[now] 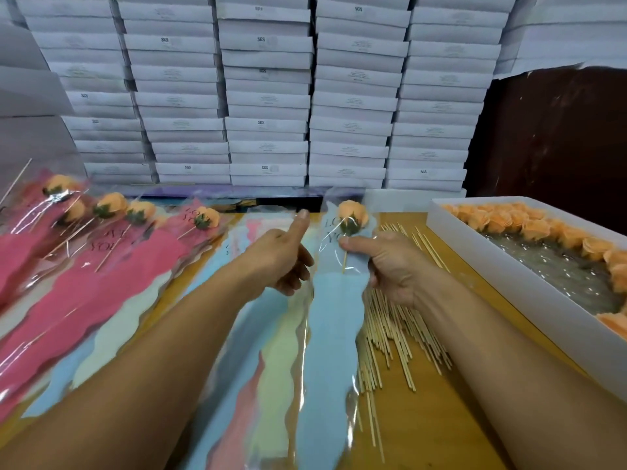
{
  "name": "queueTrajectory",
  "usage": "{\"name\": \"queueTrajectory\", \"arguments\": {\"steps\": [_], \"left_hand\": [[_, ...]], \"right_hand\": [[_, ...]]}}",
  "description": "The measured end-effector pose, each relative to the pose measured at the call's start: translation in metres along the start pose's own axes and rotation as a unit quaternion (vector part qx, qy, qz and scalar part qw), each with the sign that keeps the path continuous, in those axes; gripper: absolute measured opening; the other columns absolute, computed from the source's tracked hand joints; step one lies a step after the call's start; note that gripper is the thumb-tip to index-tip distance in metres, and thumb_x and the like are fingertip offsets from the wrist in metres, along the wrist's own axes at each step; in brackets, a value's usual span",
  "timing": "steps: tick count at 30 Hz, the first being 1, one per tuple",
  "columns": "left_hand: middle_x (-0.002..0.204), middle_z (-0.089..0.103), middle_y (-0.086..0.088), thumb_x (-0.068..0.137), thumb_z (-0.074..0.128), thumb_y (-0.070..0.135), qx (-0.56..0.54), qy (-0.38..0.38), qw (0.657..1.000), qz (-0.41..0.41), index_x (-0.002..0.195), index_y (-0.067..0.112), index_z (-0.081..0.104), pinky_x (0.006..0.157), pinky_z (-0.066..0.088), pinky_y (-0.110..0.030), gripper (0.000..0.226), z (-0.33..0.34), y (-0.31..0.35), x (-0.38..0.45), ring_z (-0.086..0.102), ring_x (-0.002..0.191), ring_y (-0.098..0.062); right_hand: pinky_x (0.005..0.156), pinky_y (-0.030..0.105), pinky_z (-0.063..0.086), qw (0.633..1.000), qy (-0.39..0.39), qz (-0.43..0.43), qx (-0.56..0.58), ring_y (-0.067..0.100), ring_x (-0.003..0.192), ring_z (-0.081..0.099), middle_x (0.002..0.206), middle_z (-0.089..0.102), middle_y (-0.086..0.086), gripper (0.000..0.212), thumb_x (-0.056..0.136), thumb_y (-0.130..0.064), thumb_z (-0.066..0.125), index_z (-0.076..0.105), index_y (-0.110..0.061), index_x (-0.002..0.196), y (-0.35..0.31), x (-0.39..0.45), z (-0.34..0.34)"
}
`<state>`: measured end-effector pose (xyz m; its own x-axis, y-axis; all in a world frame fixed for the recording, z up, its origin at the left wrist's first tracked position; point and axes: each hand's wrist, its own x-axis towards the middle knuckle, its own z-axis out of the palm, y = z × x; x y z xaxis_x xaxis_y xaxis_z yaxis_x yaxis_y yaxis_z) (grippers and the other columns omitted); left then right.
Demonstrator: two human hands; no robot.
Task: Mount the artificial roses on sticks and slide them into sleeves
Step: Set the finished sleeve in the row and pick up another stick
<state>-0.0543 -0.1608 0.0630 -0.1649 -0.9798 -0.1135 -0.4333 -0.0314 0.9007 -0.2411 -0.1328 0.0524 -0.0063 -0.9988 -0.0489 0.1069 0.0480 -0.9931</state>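
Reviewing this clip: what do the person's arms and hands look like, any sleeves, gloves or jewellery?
Both forearms are bare to the frame's bottom edge, no sleeves showing. The left hand and right hand wear no gloves, and no rings, watch or bracelets are visible.

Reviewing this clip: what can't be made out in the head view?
- Lower stick end: hidden behind the blue sleeve print.
- Right hand fingers: behind the sleeve, so grip unclear.
- Small box labels: too small, blurred.
- Rose tray: cut by right edge.
- Finished roses: cut by left edge.
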Motion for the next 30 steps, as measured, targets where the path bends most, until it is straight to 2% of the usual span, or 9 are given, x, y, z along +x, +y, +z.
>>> {"name": "queueTrajectory", "arguments": {"steps": [8,10,13,18,19,21,23,26,30], "left_hand": [[0.075,0.068,-0.012,0.088,0.06,0.062,0.202,-0.219,0.953,-0.059,0.091,0.001,0.07,0.052,0.049,-0.025,0.063,0.001,0.026,-0.028,0.055,0.055,-0.02],[0.074,0.067,-0.012,0.088,0.066,0.054,0.207,-0.24,0.946,-0.07,0.094,-0.002,0.07,0.052,0.048,-0.026,0.056,0.004,0.023,-0.034,0.054,0.055,-0.02],[0.073,0.064,-0.012,0.089,0.071,0.039,0.155,-0.231,0.958,-0.064,0.089,0.0,0.068,0.05,0.048,-0.026,0.039,0.011,0.017,-0.041,0.055,0.055,-0.019],[0.093,0.073,-0.017,0.087,0.074,0.019,-0.043,-0.232,0.969,-0.075,0.096,0.003,0.073,0.058,0.049,-0.029,0.018,0.018,0.0,-0.054,0.063,0.07,-0.023],[0.097,0.074,-0.018,0.085,0.074,0.014,-0.087,-0.222,0.968,-0.075,0.097,0.002,0.073,0.06,0.051,-0.029,0.017,0.019,-0.004,-0.056,0.066,0.074,-0.024],[0.097,0.075,-0.018,0.081,0.073,0.007,-0.153,-0.203,0.965,-0.068,0.094,0.002,0.074,0.071,0.058,-0.033,0.014,0.019,-0.009,-0.058,0.07,0.078,-0.024],[0.096,0.074,-0.018,0.081,0.072,0.004,-0.193,-0.186,0.962,-0.056,0.097,0.0,0.073,0.073,0.057,-0.033,0.016,0.015,-0.01,-0.059,0.071,0.077,-0.024],[0.089,0.073,-0.016,0.087,0.068,0.003,-0.224,-0.154,0.962,-0.032,0.103,-0.002,0.069,0.057,0.055,-0.027,0.017,0.004,-0.005,-0.058,0.07,0.065,-0.019],[0.082,0.074,-0.013,0.091,0.064,0.002,-0.234,-0.117,0.965,0.005,0.094,-0.002,0.069,0.052,0.053,-0.024,0.007,-0.013,0.002,-0.054,0.069,0.06,-0.017]], "right_hand": [[0.087,0.046,0.045,0.998,0.065,0.009,-0.001,0.035,0.09,0.065,0.091,0.077,0.017,0.01,0.087,-0.009,0.075,0.071,-0.003,0.093,0.002,0.007,-0.013],[0.073,0.039,0.053,0.997,0.075,0.007,0.001,0.034,0.085,0.068,0.09,0.078,0.016,0.01,0.088,-0.009,0.074,0.07,-0.002,0.094,0.001,0.007,-0.015],[0.043,0.025,0.043,0.997,0.082,0.007,-0.001,0.026,0.07,0.066,0.087,0.078,0.014,0.015,0.089,-0.01,0.074,0.07,-0.001,0.1,0.0,0.007,-0.016],[0.096,0.052,0.05,0.995,0.098,-0.008,0.03,0.037,0.095,0.066,0.109,0.074,0.023,0.03,0.086,-0.008,0.076,0.068,0.005,0.112,-0.004,0.004,-0.013],[0.094,0.052,0.053,0.995,0.097,-0.011,0.034,0.036,0.093,0.068,0.107,0.074,0.022,0.028,0.087,-0.009,0.076,0.069,0.004,0.11,-0.004,0.003,-0.012],[0.063,0.038,0.059,0.995,0.087,-0.019,0.036,0.026,0.073,0.07,0.1,0.076,0.017,0.02,0.089,-0.014,0.075,0.071,-0.001,0.104,-0.006,0.001,-0.011],[0.039,0.024,0.045,0.998,0.052,-0.009,0.04,0.016,0.052,0.062,0.081,0.075,0.01,0.021,0.092,-0.026,0.073,0.072,-0.006,0.099,-0.008,-0.002,-0.008],[0.037,0.022,0.042,1.0,-0.014,0.025,0.0,0.012,0.044,0.054,0.059,0.062,0.002,0.034,0.093,-0.043,0.068,0.068,-0.009,0.09,-0.008,-0.006,-0.004],[0.042,0.023,0.046,0.987,-0.133,0.056,-0.067,0.014,0.052,0.059,0.072,0.071,0.011,0.047,0.091,-0.054,0.064,0.071,-0.007,0.087,-0.007,-0.013,0.001]]}}
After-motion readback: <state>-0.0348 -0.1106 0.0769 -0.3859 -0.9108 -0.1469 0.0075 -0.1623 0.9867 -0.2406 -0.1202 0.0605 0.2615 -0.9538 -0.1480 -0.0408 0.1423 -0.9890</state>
